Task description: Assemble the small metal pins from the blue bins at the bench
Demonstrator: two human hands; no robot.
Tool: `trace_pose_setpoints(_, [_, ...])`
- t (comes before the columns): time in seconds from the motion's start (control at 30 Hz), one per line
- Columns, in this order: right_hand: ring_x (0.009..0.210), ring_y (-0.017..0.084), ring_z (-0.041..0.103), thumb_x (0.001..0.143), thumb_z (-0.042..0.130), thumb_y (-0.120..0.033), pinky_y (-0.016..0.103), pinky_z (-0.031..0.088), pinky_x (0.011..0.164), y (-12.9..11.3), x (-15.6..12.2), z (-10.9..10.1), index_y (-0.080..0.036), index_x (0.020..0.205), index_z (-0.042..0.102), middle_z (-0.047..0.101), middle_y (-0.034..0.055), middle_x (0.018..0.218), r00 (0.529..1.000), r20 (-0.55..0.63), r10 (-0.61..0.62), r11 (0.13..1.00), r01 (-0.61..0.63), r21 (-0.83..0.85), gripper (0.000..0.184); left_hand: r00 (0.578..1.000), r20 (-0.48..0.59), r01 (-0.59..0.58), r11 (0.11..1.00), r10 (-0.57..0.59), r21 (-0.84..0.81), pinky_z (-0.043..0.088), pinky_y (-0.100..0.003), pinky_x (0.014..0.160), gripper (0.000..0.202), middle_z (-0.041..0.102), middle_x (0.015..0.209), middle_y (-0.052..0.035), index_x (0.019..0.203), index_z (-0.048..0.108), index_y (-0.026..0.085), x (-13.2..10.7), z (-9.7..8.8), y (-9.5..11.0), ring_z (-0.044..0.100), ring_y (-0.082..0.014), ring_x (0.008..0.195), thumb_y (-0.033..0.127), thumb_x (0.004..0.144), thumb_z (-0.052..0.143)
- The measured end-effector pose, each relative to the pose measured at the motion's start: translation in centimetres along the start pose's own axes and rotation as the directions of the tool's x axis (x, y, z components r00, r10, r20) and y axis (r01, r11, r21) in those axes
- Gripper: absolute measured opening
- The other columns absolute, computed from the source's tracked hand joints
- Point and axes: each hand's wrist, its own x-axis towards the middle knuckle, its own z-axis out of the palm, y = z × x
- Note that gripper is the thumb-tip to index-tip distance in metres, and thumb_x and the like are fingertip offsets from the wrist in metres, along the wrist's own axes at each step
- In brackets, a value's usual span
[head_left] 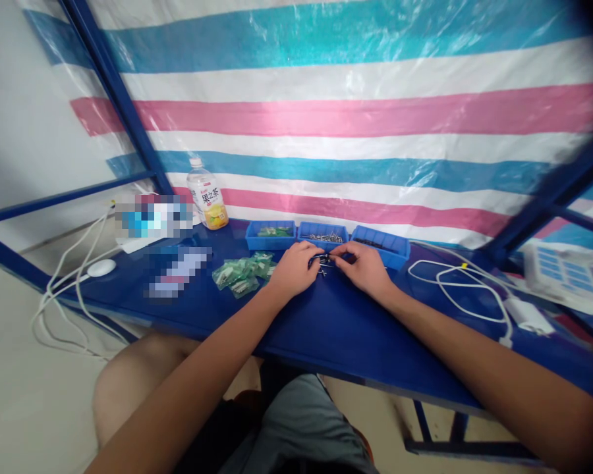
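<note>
A: Where do you see the hands?

B: From my remote seat, I see both on the near side of the middle bin (322, 227), very close to it. The left hand (294, 271) is curled, and its fingertips are closed on some small parts (325, 260).

A: And the right hand (363, 264)?

B: It pinches at the same small parts — thumb and forefinger almost meet there. Which hand carries more of the hold, I cannot tell.

A: Where exactly are these parts?

B: Between the two hands, just in front of the middle bin. They are dark and metallic, but too small for me to name.

A: What is around?

B: The middle bin contains metal pieces (329, 237). Just beside it, to the left, is the left bin (269, 243) with green packets; to its right, the right bin (398, 258) with dark pieces (375, 245). In front of the middle bin and to the left lie green bags (244, 271). Farther left of it, a bottle (207, 194) stands upright — and well to its right lies a white charger (530, 316).
</note>
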Motion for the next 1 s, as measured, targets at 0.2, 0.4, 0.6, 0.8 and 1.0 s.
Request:
trace_pose_setpoints(0.2, [0.088,0.023,0.073,0.094,0.071,-0.029,0.036,0.057,0.079,0.0,-0.1,-0.1,-0.023,0.096,0.081,0.079,0.0061,0.097,0.996,-0.073,0.053,0.998,-0.050,0.050,0.012,1.000,0.009,0.016,1.000,-0.016,0.023,0.053,-0.046,0.112,0.034,0.078,0.128,-0.0085,0.128,0.077,0.020,0.0,-0.2,0.2,0.070,-0.0279,0.119,0.022,0.103,0.055])
trace_pose_setpoints(0.4, [0.080,0.022,0.073,0.087,0.076,-0.034,0.035,0.059,0.073,-0.4,-0.4,0.1,-0.021,0.093,0.078,0.081,0.0055,0.092,0.964,-0.048,0.262,0.943,-0.245,0.224,0.014,0.998,0.046,0.050,0.996,-0.047,-0.069,0.056,-0.044,0.111,0.035,0.080,0.127,-0.0066,0.131,0.076,0.020,0.2,-0.4,0.6,0.076,-0.0278,0.115,0.022,0.103,0.055])
trace_pose_setpoints(0.6, [0.082,0.021,0.072,0.084,0.068,-0.023,0.035,0.058,0.076,-0.2,-0.5,0.1,-0.020,0.114,0.073,0.077,0.0029,0.089,0.978,-0.014,0.209,0.954,-0.201,0.222,0.031,0.999,-0.019,0.028,0.966,-0.034,-0.257,0.056,-0.040,0.114,0.042,0.080,0.128,-0.0067,0.140,0.069,0.019,0.1,-0.6,0.8,0.075,-0.0246,0.119,0.017,0.100,0.057])
trace_pose_setpoints(0.8, [0.076,0.018,0.071,0.090,0.061,-0.023,0.034,0.058,0.074,-0.3,-0.7,0.1,-0.022,0.148,0.062,0.077,-0.0002,0.090,0.985,0.116,0.132,0.961,-0.155,0.228,0.058,1.000,0.005,-0.026,0.959,0.029,-0.281,0.059,-0.040,0.103,0.063,0.077,0.134,-0.0070,0.166,0.038,0.022,-0.2,-0.8,1.0,0.079,-0.0224,0.103,0.020,0.105,0.051])
trace_pose_setpoints(1.0, [0.081,0.020,0.074,0.089,0.062,-0.022,0.036,0.059,0.080,-0.2,-0.6,-0.1,-0.022,0.122,0.074,0.079,0.0009,0.091,0.987,0.092,0.134,0.973,-0.149,0.174,0.035,1.000,-0.009,-0.020,0.970,0.018,-0.243,0.055,-0.042,0.111,0.060,0.078,0.132,-0.0064,0.163,0.042,0.021,-0.1,-0.6,0.9,0.075,-0.0250,0.119,0.021,0.104,0.052])
